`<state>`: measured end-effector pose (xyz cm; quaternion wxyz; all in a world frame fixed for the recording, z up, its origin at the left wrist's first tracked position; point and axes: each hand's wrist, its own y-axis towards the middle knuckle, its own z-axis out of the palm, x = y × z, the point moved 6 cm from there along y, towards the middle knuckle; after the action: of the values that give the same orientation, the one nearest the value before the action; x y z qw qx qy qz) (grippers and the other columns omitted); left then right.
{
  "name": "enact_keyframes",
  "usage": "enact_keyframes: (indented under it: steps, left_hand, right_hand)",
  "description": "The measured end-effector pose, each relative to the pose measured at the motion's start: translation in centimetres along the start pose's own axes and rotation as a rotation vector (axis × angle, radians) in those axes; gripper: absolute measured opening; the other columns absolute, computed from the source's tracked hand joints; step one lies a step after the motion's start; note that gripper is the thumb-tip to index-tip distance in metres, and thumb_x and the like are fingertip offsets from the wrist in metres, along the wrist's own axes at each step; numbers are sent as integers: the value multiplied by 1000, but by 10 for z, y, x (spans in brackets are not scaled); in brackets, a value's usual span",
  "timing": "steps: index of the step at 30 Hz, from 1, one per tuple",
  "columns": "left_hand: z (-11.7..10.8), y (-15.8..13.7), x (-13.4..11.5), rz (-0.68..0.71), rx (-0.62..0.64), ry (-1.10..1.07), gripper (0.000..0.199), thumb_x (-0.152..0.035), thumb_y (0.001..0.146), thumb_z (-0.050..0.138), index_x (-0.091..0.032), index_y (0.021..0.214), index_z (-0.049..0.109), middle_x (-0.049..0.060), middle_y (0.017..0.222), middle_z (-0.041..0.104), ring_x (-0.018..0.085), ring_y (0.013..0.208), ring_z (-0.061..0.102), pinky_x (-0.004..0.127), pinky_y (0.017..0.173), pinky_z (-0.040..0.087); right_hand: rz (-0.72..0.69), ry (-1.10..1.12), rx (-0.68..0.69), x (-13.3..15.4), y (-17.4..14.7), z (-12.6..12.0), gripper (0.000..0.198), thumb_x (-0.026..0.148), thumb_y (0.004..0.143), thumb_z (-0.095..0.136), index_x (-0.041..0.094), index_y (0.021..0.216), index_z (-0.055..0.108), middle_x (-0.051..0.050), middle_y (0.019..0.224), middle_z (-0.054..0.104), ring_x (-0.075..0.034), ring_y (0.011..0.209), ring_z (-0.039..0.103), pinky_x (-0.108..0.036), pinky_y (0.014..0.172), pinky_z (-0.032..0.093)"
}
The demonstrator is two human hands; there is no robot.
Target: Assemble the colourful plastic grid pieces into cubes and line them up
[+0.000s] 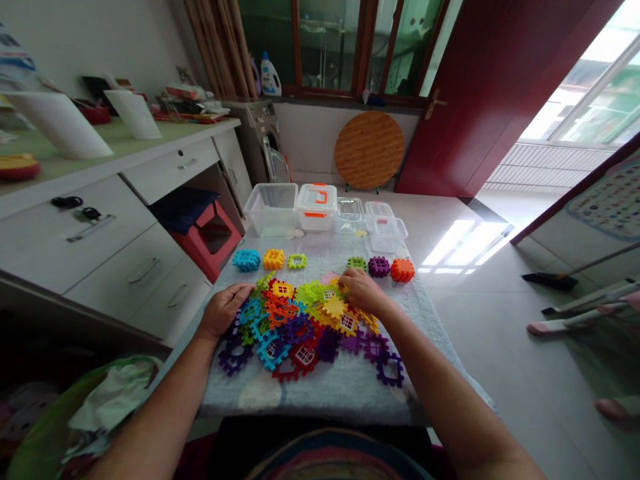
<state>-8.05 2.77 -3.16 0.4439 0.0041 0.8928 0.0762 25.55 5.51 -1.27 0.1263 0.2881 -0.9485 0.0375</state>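
A loose heap of interlocking plastic building blocks, flat with notched edges, spreads over the cloth-covered table. They are red, orange, yellow, green, blue and purple, some with white window grids. My left hand rests against the heap's left side, fingers curled together; what they hold, if anything, is hidden. At the heap's upper right, the bent fingers of my right hand close on a yellow block, partly covered by them. Behind the heap stand sorted stacks: blue, yellow, light green, green, purple and orange.
Along the table's far edge stand an open clear bin, a lidded box with orange clips and smaller clear containers. A red stool and a white drawer desk are on the left.
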Motion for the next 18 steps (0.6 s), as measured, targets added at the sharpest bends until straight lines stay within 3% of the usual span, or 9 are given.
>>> enact_keyframes:
  steps: [6, 18]
  left_hand:
    - [0, -1, -4, 23, 3, -18, 58, -64, 85, 42, -17, 96, 74, 8, 104, 76, 25, 99, 68, 33, 97, 50]
    - [0, -1, -2, 13, 14, -39, 53, -59, 87, 44, -17, 98, 74, 7, 104, 76, 25, 101, 67, 33, 97, 48]
  right_hand:
    - [-16, 86, -36, -3, -7, -2, 37, 4, 72, 53, 16, 105, 64, -10, 108, 65, -21, 101, 59, -32, 90, 44]
    - [23, 244, -151, -12, -13, -1, 47, 5, 75, 58, 18, 121, 60, -10, 113, 60, -21, 103, 59, -35, 95, 46]
